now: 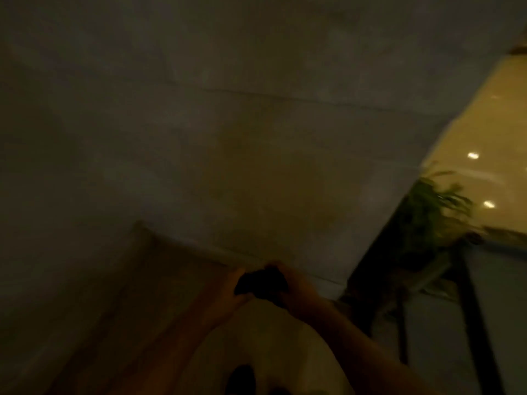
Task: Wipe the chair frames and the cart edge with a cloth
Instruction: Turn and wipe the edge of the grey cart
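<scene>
The view is dark and blurred. A small dark cloth (261,283) is bunched between both hands, low in the middle of the frame. My left hand (232,292) grips its left side and my right hand (293,286) is curled over its right side. Both forearms reach up from the bottom edge. No chair or cart can be made out clearly.
A grey wall (228,124) fills most of the view. A wooden floor strip (137,309) runs along the lower left. At the right, a green plant (427,212) stands by a thin black metal frame (473,309), with a glossy lit floor (490,132) behind.
</scene>
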`<state>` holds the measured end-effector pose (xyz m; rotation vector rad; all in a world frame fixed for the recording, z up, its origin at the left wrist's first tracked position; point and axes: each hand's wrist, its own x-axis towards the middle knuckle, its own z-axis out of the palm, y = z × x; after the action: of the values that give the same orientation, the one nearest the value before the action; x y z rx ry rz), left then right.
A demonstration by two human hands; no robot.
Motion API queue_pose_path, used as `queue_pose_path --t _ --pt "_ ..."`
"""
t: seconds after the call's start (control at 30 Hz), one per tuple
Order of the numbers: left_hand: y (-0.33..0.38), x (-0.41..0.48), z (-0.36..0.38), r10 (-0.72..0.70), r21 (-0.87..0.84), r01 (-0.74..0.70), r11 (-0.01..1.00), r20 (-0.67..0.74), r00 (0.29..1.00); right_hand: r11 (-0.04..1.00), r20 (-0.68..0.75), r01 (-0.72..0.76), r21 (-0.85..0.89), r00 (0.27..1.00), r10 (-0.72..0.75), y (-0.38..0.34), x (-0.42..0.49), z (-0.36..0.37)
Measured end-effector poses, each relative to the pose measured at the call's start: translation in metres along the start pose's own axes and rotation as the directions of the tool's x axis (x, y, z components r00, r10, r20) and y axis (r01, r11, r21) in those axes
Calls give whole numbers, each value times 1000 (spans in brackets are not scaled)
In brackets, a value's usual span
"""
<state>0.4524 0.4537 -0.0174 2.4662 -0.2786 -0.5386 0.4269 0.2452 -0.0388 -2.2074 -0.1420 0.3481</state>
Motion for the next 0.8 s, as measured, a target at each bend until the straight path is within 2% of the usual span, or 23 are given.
queue_pose_path --t 0.07,0.17,0.27,0.3,0.37,0.4,0.47,0.5,0.53,0.67,0.8 --pt "23 20 5 109 -12 -108 994 121 987 995 -147 -91 34 985 95 12 -20 -13" --pt "60 43 27 321 -22 -326 945 253 913 969 -322 -228 93 914 246 31 -67 -29" --pt "93 48 52 445 -25 -474 880 391 806 927 -482 -310 208 793 374 34 -118 -23" --pt "104 45 61 510 -34 -553 833 435 742 898 -517 -348 268 735 439 31 -139 -19" --pt "118 40 74 580 -78 -629 774 485 654 848 -536 -394 355 657 530 28 -166 -11" --pt "134 36 87 640 -114 -704 701 535 551 801 -578 -414 431 555 598 30 -188 -3" --pt "143 30 97 679 -125 -760 638 557 478 756 -585 -430 494 478 655 28 -206 6" --pt "153 25 105 698 -150 -789 596 583 417 726 -602 -457 515 411 685 23 -219 9" --pt "161 20 113 726 -171 -821 545 586 360 707 -605 -455 541 374 703 25 -230 16" --pt "193 1 138 722 -238 -858 455 663 199 653 -617 -417 633 237 750 19 -264 22" --pt "223 -19 164 742 -283 -895 346 666 76 649 -650 -416 637 161 742 18 -296 19"
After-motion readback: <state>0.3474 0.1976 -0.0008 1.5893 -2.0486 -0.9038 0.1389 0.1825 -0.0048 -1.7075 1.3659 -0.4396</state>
